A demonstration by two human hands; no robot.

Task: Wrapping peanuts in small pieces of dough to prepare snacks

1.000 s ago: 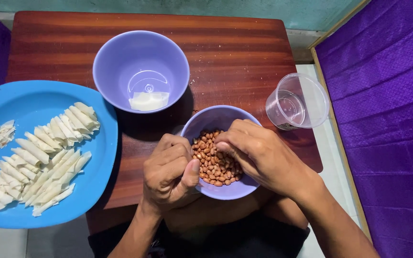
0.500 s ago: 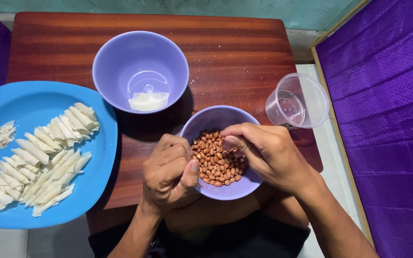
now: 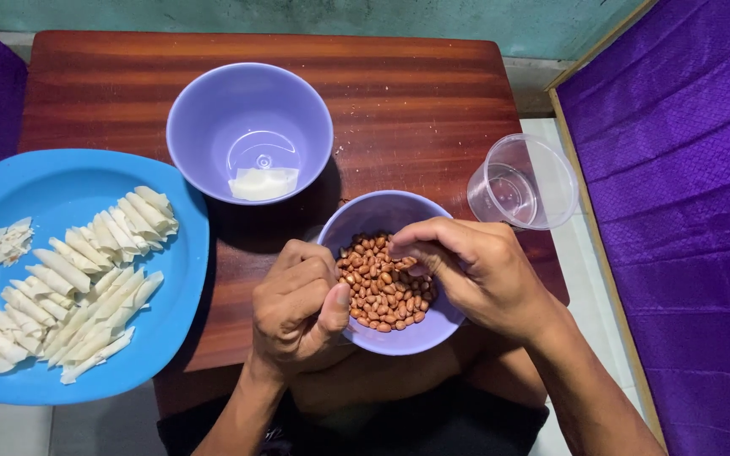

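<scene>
A small lilac bowl (image 3: 363,221) full of brown peanuts (image 3: 382,291) sits at the near edge of a dark wooden table (image 3: 416,101). My left hand (image 3: 297,304) grips the bowl's left rim, thumb over the edge. My right hand (image 3: 475,274) reaches in from the right, its fingertips pinched together among the peanuts at the top of the heap. Whether a peanut is between the fingers is hidden. A second, larger lilac bowl (image 3: 213,110) stands behind, holding one pale flat wrapper (image 3: 264,182).
A round blue plate (image 3: 10,186) at the left carries several rolled pale wrappers (image 3: 78,279) and a few flat scraps (image 3: 2,245). A clear plastic cup (image 3: 524,181) lies tilted at the table's right edge. Purple cloth (image 3: 686,186) covers the right side.
My right hand's fingers have shifted a little to the right and up within the peanut bowl and pinched closer together. The left hand has stayed on the rim.
</scene>
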